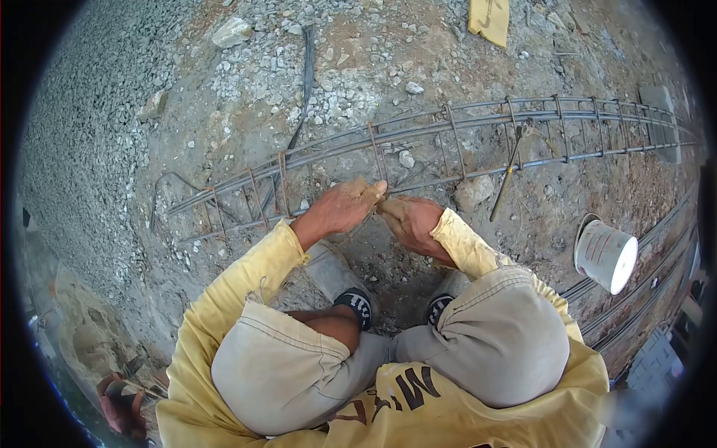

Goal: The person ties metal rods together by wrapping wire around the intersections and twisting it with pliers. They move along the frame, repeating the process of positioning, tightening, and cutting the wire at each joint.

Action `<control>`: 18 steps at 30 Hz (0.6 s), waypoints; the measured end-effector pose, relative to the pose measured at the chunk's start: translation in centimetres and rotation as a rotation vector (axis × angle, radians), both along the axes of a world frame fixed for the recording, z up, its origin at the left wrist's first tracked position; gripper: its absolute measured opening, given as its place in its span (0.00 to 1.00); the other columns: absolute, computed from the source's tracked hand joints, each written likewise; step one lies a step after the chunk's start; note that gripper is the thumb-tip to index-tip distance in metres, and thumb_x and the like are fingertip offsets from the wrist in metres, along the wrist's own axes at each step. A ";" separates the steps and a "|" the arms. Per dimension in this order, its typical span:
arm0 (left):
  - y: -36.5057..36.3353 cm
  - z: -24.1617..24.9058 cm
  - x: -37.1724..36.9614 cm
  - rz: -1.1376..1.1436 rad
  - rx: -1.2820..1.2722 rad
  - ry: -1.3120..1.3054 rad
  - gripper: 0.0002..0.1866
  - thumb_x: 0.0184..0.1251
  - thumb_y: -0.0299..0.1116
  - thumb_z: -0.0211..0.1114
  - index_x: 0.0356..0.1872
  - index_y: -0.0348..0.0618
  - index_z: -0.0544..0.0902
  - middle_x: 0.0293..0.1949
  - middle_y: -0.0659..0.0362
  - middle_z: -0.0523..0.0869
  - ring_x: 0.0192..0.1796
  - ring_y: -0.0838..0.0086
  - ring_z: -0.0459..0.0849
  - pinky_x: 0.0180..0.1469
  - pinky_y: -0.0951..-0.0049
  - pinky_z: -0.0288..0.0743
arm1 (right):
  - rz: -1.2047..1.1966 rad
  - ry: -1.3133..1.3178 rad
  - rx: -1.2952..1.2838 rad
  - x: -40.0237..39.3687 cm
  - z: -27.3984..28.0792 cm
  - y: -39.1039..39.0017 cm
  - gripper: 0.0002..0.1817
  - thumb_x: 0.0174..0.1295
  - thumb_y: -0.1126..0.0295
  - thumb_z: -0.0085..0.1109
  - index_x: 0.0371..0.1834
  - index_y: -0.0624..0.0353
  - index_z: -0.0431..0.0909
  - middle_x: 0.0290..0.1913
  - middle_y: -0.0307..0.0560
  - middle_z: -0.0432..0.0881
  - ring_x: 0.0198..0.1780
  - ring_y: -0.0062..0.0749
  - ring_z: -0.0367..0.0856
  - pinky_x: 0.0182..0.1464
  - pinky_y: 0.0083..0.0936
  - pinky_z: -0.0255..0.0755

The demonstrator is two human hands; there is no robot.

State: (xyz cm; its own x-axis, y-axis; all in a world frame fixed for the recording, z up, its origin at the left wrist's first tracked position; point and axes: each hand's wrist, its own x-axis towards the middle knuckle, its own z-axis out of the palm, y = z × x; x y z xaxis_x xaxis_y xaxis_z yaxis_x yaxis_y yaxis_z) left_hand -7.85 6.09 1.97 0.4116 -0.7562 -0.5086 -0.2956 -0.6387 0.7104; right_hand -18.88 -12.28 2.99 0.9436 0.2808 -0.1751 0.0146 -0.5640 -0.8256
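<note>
Around the work, a yellow-handled dark metal hand tool (pixel 510 170) rests across the near bar, right of the hands; a pale rough rock (pixel 472 193) sits tight beside that bar, crowding the right hand (pixel 412 224). A white cylindrical bucket with reddish stripes (pixel 606 252) is farther right, well apart from the hands. A dark narrow strip (pixel 308 67) runs down to the long steel-bar cage with rectangular stirrups (pixel 449 125), which lies on stony ground ahead of the knees. The left hand (pixel 345 207) meets the right at the near bar, fingers of both drawn together; what they pinch, if anything, cannot be told. The cage's left end stops short of the grey gravel (pixel 82 112), with bare ground between; the knees limit room on the near side. Its long axis runs left to right, the right end reaching a grey rectangular block (pixel 656 97).
</note>
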 end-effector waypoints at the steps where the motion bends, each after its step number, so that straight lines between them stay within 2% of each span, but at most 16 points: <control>1: -0.5 0.3 0.9 0.076 0.090 0.160 0.30 0.82 0.55 0.43 0.46 0.37 0.84 0.43 0.46 0.86 0.45 0.52 0.81 0.51 0.58 0.73 | -0.010 -0.015 -0.021 0.5 0.2 -0.4 0.11 0.68 0.69 0.55 0.50 0.59 0.81 0.38 0.54 0.81 0.43 0.53 0.82 0.45 0.44 0.76; 4: -0.9 -1.6 2.4 -0.016 0.150 0.051 0.36 0.81 0.61 0.39 0.47 0.36 0.85 0.39 0.47 0.88 0.42 0.56 0.82 0.49 0.61 0.74 | -0.036 -0.075 -0.064 1.7 0.3 -1.4 0.09 0.67 0.68 0.58 0.46 0.58 0.82 0.34 0.51 0.78 0.43 0.49 0.80 0.47 0.40 0.76; 7: -0.8 -1.0 2.7 0.090 0.010 0.304 0.36 0.81 0.61 0.41 0.47 0.36 0.87 0.33 0.52 0.87 0.36 0.65 0.82 0.42 0.64 0.74 | -0.043 -0.076 -0.065 2.8 -0.4 -2.2 0.08 0.66 0.68 0.59 0.45 0.58 0.82 0.36 0.52 0.79 0.43 0.49 0.80 0.48 0.40 0.75; 10: -0.6 -0.1 3.2 0.135 0.067 0.454 0.36 0.80 0.62 0.43 0.47 0.37 0.88 0.30 0.57 0.86 0.30 0.71 0.79 0.36 0.69 0.73 | -0.024 -0.071 -0.069 3.9 -0.9 -2.7 0.08 0.66 0.68 0.60 0.44 0.57 0.82 0.37 0.53 0.79 0.44 0.50 0.80 0.49 0.41 0.74; 13: 0.1 -0.8 3.8 0.241 0.103 0.528 0.32 0.77 0.61 0.51 0.46 0.40 0.89 0.34 0.53 0.88 0.29 0.73 0.79 0.36 0.69 0.76 | -0.160 0.071 -0.110 4.3 0.3 -2.5 0.08 0.66 0.68 0.61 0.44 0.58 0.81 0.38 0.54 0.80 0.44 0.51 0.80 0.49 0.42 0.74; 16: 0.6 -1.5 4.2 0.399 0.104 0.492 0.26 0.75 0.56 0.59 0.47 0.41 0.89 0.37 0.54 0.89 0.32 0.72 0.80 0.39 0.70 0.76 | -0.150 0.075 -0.100 4.4 0.0 -2.7 0.08 0.66 0.68 0.60 0.43 0.59 0.81 0.38 0.54 0.80 0.44 0.52 0.80 0.48 0.43 0.74; 18: 0.6 -2.8 3.9 0.249 -0.046 0.259 0.22 0.74 0.52 0.63 0.48 0.42 0.89 0.38 0.56 0.88 0.34 0.73 0.81 0.39 0.71 0.75 | -0.158 0.069 -0.120 4.3 -0.2 -2.7 0.08 0.66 0.68 0.61 0.43 0.59 0.81 0.38 0.54 0.80 0.44 0.52 0.81 0.48 0.43 0.74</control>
